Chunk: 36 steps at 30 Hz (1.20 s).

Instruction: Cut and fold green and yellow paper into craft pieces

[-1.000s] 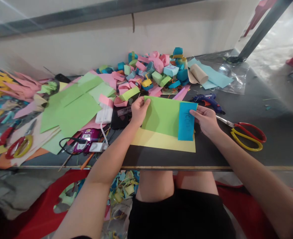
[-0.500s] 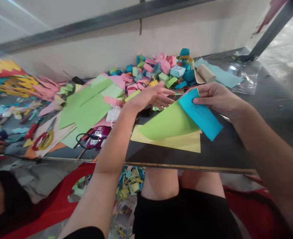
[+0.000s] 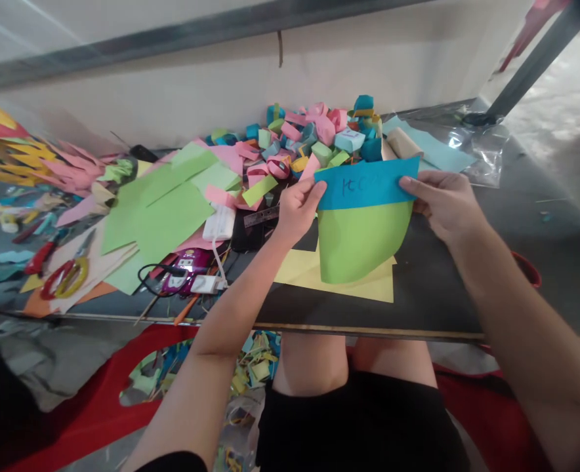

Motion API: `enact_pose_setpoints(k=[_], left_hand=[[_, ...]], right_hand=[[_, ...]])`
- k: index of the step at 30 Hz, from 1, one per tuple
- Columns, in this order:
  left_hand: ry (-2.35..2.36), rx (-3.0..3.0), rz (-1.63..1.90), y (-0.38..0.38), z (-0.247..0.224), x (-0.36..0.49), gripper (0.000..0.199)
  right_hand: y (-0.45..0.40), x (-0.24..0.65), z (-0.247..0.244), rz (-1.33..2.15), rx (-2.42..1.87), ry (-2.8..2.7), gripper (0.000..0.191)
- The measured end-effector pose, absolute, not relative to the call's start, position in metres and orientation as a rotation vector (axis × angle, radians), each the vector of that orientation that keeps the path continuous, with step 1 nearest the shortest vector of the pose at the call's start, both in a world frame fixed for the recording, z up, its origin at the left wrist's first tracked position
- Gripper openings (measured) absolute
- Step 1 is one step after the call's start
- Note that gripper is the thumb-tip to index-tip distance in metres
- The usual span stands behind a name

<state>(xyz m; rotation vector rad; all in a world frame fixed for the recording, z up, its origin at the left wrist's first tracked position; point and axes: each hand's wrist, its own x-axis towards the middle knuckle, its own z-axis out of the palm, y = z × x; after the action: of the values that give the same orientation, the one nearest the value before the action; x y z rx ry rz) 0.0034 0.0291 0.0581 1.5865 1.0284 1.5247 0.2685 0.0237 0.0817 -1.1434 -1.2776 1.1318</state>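
Between my two hands a blue paper strip (image 3: pixel 369 185) with handwritten marks is stretched out level. A light green paper sheet (image 3: pixel 361 242) hangs right beneath the strip, its lower right side curling. My left hand (image 3: pixel 300 206) pinches the left end of the blue strip. At the other end, my right hand (image 3: pixel 442 200) grips the strip, thumb in front and fingers behind; whether the green sheet is in both pinches I cannot tell. Below them, a yellow paper sheet (image 3: pixel 339 283) lies flat on the dark table (image 3: pixel 437 308).
Folded paper pieces (image 3: pixel 319 131) are heaped at the back. Green sheets (image 3: pixel 166 203) spread to the left, near scissors (image 3: pixel 76 275), a purple power strip (image 3: pixel 186 269) and a white charger (image 3: pixel 220 223). A cardboard roll (image 3: pixel 404 143) and clear plastic (image 3: pixel 481 151) lie at back right.
My left hand, spread out before, has closed on the strip's left end. The blue strip has turned from slanting to level, and the green sheet has been lifted to hang under it.
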Motion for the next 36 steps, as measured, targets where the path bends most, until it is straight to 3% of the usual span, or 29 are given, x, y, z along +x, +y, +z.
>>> enact_pose_setpoints(k=[5, 36], left_hand=[[0.982, 1.661, 1.576, 0.028, 0.039, 0.006, 0.062], [0.908, 1.718, 1.476, 0.025, 0.035, 0.001, 0.064]], right_hand=[[0.015, 0.253, 0.058, 1.138, -0.994, -1.110, 0.030], [0.013, 0.258, 0.046, 1.038, -1.023, -1.168, 0.027]])
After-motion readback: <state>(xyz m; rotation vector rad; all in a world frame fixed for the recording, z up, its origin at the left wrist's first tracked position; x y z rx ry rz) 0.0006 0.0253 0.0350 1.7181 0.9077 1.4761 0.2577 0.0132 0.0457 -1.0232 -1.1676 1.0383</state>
